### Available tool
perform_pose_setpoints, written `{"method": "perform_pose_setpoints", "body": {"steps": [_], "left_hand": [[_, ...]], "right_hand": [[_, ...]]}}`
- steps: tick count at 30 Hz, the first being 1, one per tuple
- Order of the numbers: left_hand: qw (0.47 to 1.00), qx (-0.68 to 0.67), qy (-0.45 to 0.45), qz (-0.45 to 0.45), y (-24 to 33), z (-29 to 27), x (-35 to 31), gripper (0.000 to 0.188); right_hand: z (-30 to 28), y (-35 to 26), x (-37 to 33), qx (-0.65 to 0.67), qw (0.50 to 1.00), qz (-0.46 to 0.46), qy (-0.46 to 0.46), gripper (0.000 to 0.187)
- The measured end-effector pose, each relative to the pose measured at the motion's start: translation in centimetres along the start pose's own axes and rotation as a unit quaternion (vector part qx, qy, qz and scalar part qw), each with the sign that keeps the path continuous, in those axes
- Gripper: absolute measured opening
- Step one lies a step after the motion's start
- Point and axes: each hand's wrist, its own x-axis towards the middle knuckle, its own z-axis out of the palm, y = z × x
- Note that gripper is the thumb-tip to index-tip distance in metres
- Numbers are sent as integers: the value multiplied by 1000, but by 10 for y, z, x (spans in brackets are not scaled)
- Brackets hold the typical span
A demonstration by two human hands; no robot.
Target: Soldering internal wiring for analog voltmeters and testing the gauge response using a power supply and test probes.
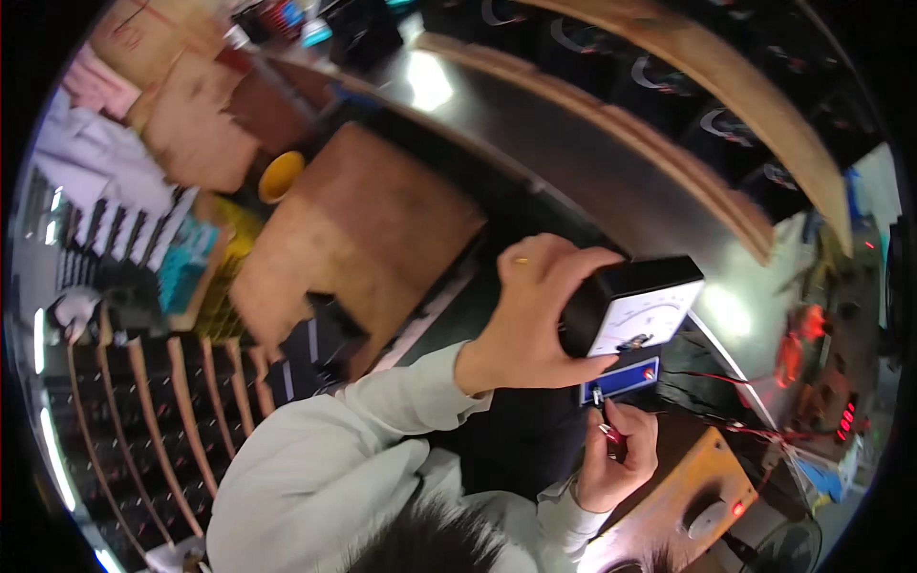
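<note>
My left hand grips a black analog meter by its side, thumb at the front and fingers behind. The meter's white dial carries a curved scale, and a blue panel with terminals sits below the dial. Just under that panel, my right hand pinches a small red clip with a metal end. The clip is close to the left terminal; whether it touches cannot be made out. Part of the clip is hidden by my fingers.
A wooden box with a knob and a red light stands at lower right. Red leads run toward a red digital display. A brown board holds a dark part. Racks of black meters line the left; more meters sit beyond wooden rails.
</note>
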Motion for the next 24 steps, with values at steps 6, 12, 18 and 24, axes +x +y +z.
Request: {"method": "perform_pose_setpoints", "body": {"steps": [6, 12, 18, 24], "left_hand": [[910, 368, 95, -164, -40, -129, -81, 73], [846, 461, 52, -265, -113, -206, -139, 79], [748, 447, -150, -467, -170, -184, -175, 98], [857, 306, -233, -344, -161, -223, -147, 67]], "right_hand": [[32, 19, -19, 43, 980, -69, -183, 19], [5, 81, -10, -3, 993, 90, -75, 11], [-10, 74, 11, -20, 998, 56, -15, 11], [-36, 108, -12, 5, 993, 117, -15, 13]]}}
